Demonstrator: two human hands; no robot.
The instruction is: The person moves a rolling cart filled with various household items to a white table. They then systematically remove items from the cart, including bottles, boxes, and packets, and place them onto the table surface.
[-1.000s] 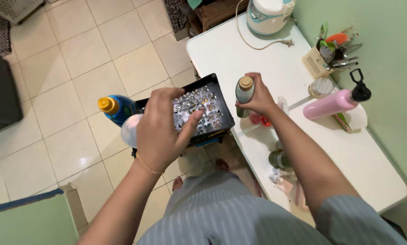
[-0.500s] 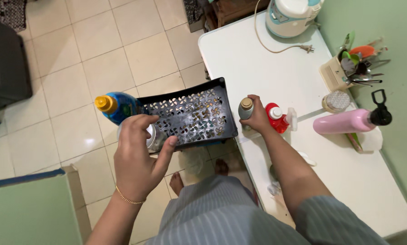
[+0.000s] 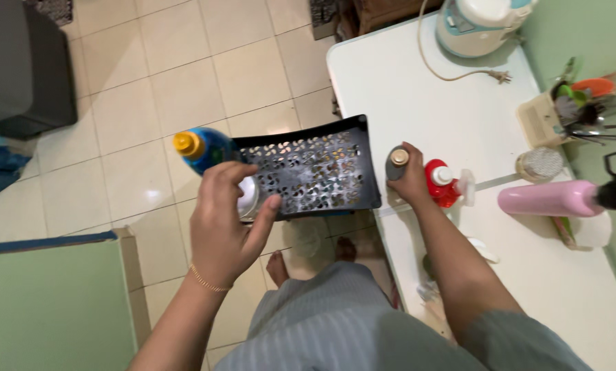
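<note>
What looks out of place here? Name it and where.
The pink bottle lies on its side on the white table, while the other bottles stand upright. The rice cooker's cord trails loose, unplugged, across the tabletop.

cream tiled floor [image 3: 150, 89], white table [image 3: 418, 96], green wall [image 3: 569, 31].

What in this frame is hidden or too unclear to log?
Head view only:
- The round pale thing under the left hand: mostly covered by the fingers, kind unclear.
- The capped bottle: body hidden by the right hand.
- The rice cooker: top cut by the frame edge.
- The utensils in the holder: blurred.
</note>
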